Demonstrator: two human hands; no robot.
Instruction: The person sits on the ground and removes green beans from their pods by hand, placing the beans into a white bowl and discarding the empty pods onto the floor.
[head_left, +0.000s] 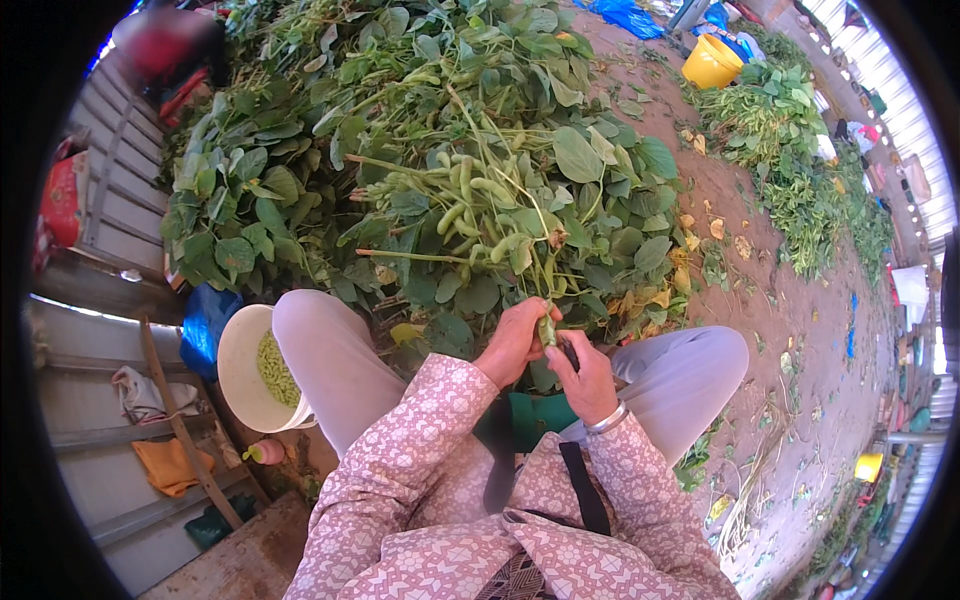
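Between my knees, my left hand (517, 339) grips the end of a green soybean plant stem, with a green pod (547, 328) at its fingertips. My right hand (585, 375) meets it from the right, its thumb by the pod, and is closed around a small dark object (571, 355), mostly hidden; its kind cannot be told. The stem's far part, bearing clusters of plump soybean pods (469, 199), lies away from me over a large heap of leafy soybean plants (277, 187). A metal bracelet is on my right wrist.
A white bucket (241, 367) holding loose green pods stands beside my left knee, near a blue plastic bag (208, 330). A yellow bucket (711, 61) and more plants (802, 180) are at upper right. Another person (169, 45) is at upper left. A wooden pole (176, 420) leans at left.
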